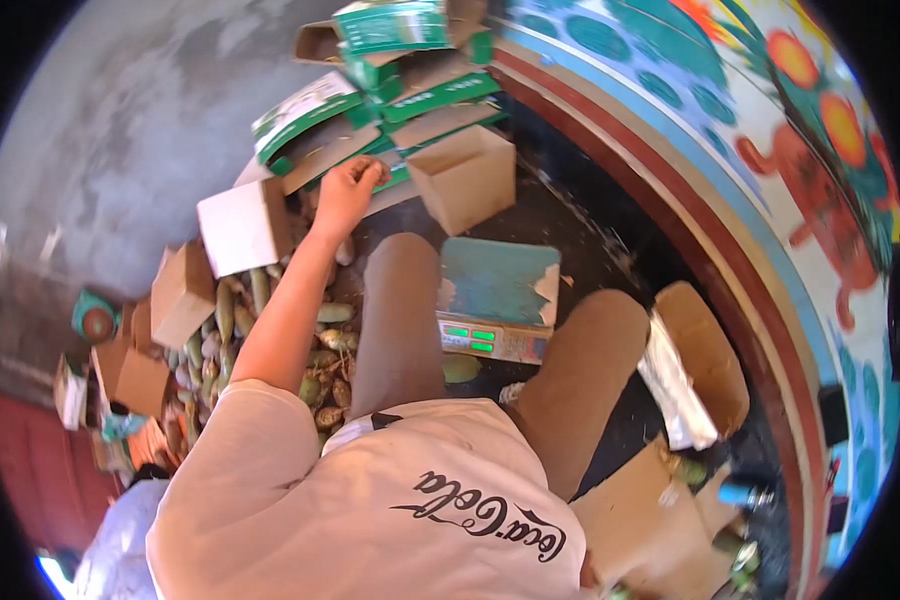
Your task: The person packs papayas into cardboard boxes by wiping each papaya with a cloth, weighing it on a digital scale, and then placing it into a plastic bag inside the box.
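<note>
My left hand is stretched forward at the upper middle, its fingers curled in; whatever they hold, if anything, is too small to make out. It is close to the green and white cardboard boxes and left of an open brown box. Between my knees stands a scale with a worn blue-green top and lit green displays. My right hand is hidden beside the shirt's lower right edge, where only a bit of skin shows.
A pile of green and brown oblong produce lies left of my legs, with white and brown boxes along it. On the right are an open carton, flattened cardboard and a blue bottle. A painted wall curves behind.
</note>
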`<state>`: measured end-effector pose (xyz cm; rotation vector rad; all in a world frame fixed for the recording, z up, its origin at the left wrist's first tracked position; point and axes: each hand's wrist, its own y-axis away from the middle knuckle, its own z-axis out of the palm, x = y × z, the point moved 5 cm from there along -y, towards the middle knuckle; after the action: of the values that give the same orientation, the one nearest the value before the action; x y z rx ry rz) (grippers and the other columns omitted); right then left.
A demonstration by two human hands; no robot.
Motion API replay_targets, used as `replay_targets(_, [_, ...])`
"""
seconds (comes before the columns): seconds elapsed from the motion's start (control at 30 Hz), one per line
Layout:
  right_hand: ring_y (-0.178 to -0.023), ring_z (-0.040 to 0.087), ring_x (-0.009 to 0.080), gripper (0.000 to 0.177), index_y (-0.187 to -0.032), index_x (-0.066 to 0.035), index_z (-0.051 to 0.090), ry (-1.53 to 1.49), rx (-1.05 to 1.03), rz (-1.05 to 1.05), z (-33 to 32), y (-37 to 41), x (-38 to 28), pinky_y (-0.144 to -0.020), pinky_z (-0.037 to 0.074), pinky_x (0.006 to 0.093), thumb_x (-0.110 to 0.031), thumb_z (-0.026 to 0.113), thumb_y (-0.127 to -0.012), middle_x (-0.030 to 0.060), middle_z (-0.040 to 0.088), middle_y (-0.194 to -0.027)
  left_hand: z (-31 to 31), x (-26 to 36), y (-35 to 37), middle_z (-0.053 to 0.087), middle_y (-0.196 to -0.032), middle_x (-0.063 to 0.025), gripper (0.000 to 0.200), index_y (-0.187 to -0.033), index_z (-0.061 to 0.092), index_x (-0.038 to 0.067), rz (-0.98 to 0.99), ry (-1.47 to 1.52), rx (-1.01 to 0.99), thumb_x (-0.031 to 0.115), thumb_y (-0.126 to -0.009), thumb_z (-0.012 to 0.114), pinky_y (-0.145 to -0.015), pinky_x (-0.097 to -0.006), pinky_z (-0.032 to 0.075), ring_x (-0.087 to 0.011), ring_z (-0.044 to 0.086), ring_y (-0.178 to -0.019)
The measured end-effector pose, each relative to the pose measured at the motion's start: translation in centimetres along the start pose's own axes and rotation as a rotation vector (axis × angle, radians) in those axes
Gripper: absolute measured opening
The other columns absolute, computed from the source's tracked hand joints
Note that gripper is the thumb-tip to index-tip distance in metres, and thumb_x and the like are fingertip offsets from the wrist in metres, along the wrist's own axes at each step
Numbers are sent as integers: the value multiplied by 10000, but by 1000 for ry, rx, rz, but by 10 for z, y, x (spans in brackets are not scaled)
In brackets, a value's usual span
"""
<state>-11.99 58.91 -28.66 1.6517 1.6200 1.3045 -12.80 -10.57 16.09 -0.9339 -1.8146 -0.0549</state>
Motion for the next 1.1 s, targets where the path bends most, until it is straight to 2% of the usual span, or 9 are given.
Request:
replay_targets(0.17, [-1089,477,273,394,-1115,-80,559,4,61,6,-13,8,-7,-891,360,458,-388,461,-889,145,512,-1169,-72,-127,18,666,-813,-108,208,-895,623,-43,-186,-332,146,143,-869,531,-719,-287,484,-163,619,-757])
replay_targets(0.23, [-1061,496,279,384,-1094,-71,567,7,89,2,-19,13,-9,-868,375,454,-379,457,-893,155,528,-1139,-94,-142,40,651,-817,-169,275,-865,658,29,-301,-422,213,281,-793,575,-749,-366,479,-325,626,-809])
replay_targets(0.5, [-946,571,301,361,-1010,-33,597,-107,206,40,-69,75,20,-777,437,441,-342,440,-909,194,589,-1020,-177,-294,99,613,-1031,-195,354,-1057,614,78,-698,-791,195,284,-773,568,-871,-414,451,-336,569,-997])
replay_targets(0.6, [-903,599,309,361,-979,-18,609,-284,564,49,-145,131,31,-743,460,436,-328,434,-915,208,613,-976,-199,-324,89,559,-1123,-185,385,-1093,590,81,-741,-863,211,274,-760,594,-889,-421,444,-340,546,-1036])
replay_targets(0.7, [-646,531,333,283,-844,47,537,-419,1425,-196,-278,197,4,-600,425,408,-213,462,-929,213,570,-740,-223,-351,63,475,-1256,-146,449,-1173,529,92,-726,-934,217,220,-752,615,-946,-409,410,-328,466,-1151])
replay_targets(0.77, [-768,538,380,291,-1016,72,548,-656,1495,-403,-360,247,-33,-723,455,395,-198,475,-938,225,573,-859,-239,-368,41,413,-1323,-125,490,-1223,476,84,-657,-1046,276,190,-760,600,-986,-406,376,-308,374,-1237])
replay_targets(0.83, [-762,522,356,262,-1000,87,527,-460,1690,-398,-416,284,-75,-720,445,388,-159,456,-946,210,560,-860,-254,-362,10,342,-1381,-112,535,-1273,417,94,-677,-1087,248,172,-771,585,-1003,-430,353,-283,303,-1290])
replay_targets(0.93, [-656,463,272,206,-859,53,492,-486,1609,-638,-463,315,-146,-597,411,341,-125,442,-950,163,496,-747,-277,-375,-29,229,-1458,-53,567,-1344,340,136,-690,-1276,220,100,-805,512,-1042,-525,256,-268,186,-1360])
replay_targets(1.1, [-645,472,288,114,-853,16,506,-147,1452,-866,-480,330,-262,-589,401,356,-72,463,-913,157,459,-719,-302,-392,-96,132,-1501,9,635,-1422,213,201,-621,-1579,98,42,-844,419,-1070,-549,177,-245,110,-1386])
